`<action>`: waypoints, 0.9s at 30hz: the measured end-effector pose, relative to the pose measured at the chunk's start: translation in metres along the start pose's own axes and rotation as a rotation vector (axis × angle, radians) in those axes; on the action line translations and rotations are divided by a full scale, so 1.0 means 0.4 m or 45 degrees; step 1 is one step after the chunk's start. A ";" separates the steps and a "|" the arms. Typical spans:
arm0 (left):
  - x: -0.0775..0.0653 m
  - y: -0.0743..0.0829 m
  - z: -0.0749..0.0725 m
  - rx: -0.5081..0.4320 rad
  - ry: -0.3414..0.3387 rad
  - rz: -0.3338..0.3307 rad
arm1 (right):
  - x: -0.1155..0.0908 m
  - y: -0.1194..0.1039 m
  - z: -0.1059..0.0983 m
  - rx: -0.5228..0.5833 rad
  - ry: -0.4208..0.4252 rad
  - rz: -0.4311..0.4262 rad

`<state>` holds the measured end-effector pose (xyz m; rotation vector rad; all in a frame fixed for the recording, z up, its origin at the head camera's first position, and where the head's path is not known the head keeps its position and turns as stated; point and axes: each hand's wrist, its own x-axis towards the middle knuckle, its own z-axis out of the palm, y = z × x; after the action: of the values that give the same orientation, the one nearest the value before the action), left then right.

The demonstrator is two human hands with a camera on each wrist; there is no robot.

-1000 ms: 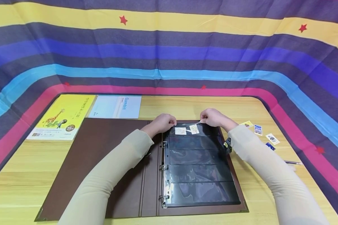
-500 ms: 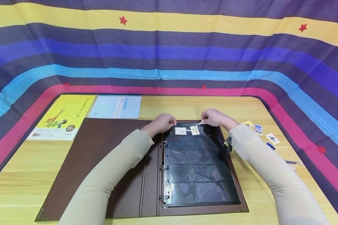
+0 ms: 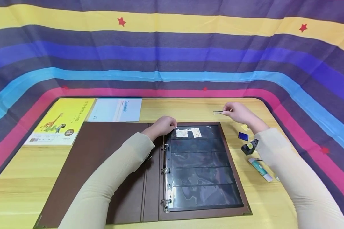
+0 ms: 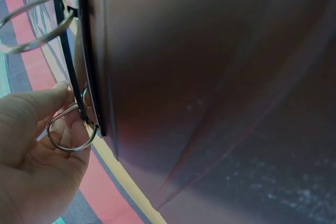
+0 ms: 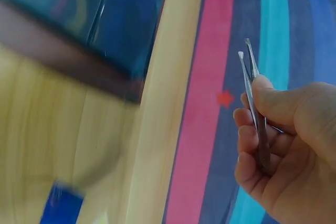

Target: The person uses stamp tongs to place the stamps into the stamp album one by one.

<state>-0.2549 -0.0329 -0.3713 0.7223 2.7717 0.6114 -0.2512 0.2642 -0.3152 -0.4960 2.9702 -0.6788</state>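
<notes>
In the head view an open brown ring binder (image 3: pixel 117 152) lies on the table with a black pocket page (image 3: pixel 202 160) on its right side. Two small pale stamps (image 3: pixel 182 133) sit side by side in the page's top pocket. My left hand (image 3: pixel 162 125) pinches the page's top left corner; the left wrist view shows that hand (image 4: pixel 44 145) beside a metal ring (image 4: pixel 72 149). Beyond the binder's top right corner, my right hand (image 3: pixel 238 113) holds metal tweezers (image 5: pixel 254 98) between thumb and fingers. Their tips are apart, with nothing between them.
A blue stamp (image 3: pixel 243 136) and a yellow one (image 3: pixel 245 127) lie right of the binder, partly under the right arm. A green and white packet (image 3: pixel 260 170) lies nearer. A yellow book (image 3: pixel 61 121) and a pale blue booklet (image 3: pixel 116 109) are at the back left.
My right hand has moved right and away from the top pocket, carrying the tweezers. The right-hand stamp now sits lower and straighter in the pocket. My left hand stays at the corner.
</notes>
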 end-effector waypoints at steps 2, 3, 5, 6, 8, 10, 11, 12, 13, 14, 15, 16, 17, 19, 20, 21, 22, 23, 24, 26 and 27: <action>0.000 -0.001 0.000 -0.002 0.002 0.006 | -0.025 0.026 -0.015 -0.004 0.016 0.036; -0.001 -0.001 -0.001 -0.006 0.002 0.007 | -0.037 0.042 -0.021 -0.008 0.021 0.052; -0.001 -0.001 -0.001 -0.009 -0.001 0.000 | -0.064 0.073 -0.029 -0.024 0.025 0.074; -0.001 -0.001 -0.001 -0.011 -0.004 -0.004 | -0.078 0.089 -0.031 -0.032 0.020 0.087; -0.001 -0.001 -0.001 -0.012 -0.009 -0.012 | -0.106 0.120 -0.033 -0.064 0.004 0.104; 0.001 0.000 0.000 -0.006 -0.013 -0.017 | -0.131 0.147 -0.031 -0.100 -0.026 0.125; 0.001 0.000 0.000 -0.003 -0.014 -0.019 | -0.143 0.158 -0.029 -0.125 -0.041 0.132; 0.002 0.000 0.000 0.001 -0.015 -0.018 | -0.155 0.168 -0.028 -0.154 -0.055 0.128; 0.002 -0.001 0.001 0.006 -0.014 -0.015 | -0.164 0.178 -0.027 -0.185 -0.063 0.117; 0.002 -0.001 0.001 0.009 -0.014 -0.014 | -0.172 0.186 -0.026 -0.210 -0.071 0.107; 0.003 -0.002 0.001 0.010 -0.014 -0.015 | -0.179 0.193 -0.026 -0.229 -0.078 0.092; 0.002 -0.002 0.001 0.011 -0.014 -0.017 | -0.185 0.200 -0.026 -0.242 -0.087 0.083; 0.003 -0.003 0.001 0.008 -0.013 -0.019 | -0.191 0.206 -0.026 -0.256 -0.097 0.072; 0.002 -0.003 0.002 0.004 -0.013 -0.023 | -0.199 0.218 -0.026 -0.264 -0.124 0.059; 0.002 -0.003 0.002 -0.001 -0.014 -0.028 | -0.203 0.224 -0.026 -0.255 -0.145 0.067; 0.002 -0.003 0.002 -0.005 -0.015 -0.031 | -0.206 0.228 -0.026 -0.247 -0.167 0.079; 0.002 -0.003 0.003 -0.004 -0.016 -0.032 | -0.209 0.232 -0.026 -0.248 -0.185 0.088; 0.002 -0.002 0.003 -0.006 -0.017 -0.033 | -0.212 0.236 -0.026 -0.248 -0.200 0.094; 0.001 -0.002 0.003 -0.006 -0.019 -0.035 | -0.215 0.239 -0.026 -0.240 -0.213 0.102; 0.002 -0.001 0.004 -0.010 -0.021 -0.038 | -0.220 0.243 -0.026 -0.218 -0.235 0.122; 0.002 0.000 0.004 -0.011 -0.022 -0.039 | -0.222 0.244 -0.026 -0.212 -0.246 0.125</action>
<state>-0.2551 -0.0321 -0.3727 0.6783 2.7572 0.6079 -0.1972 0.3801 -0.3494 -0.3970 2.8580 -0.3550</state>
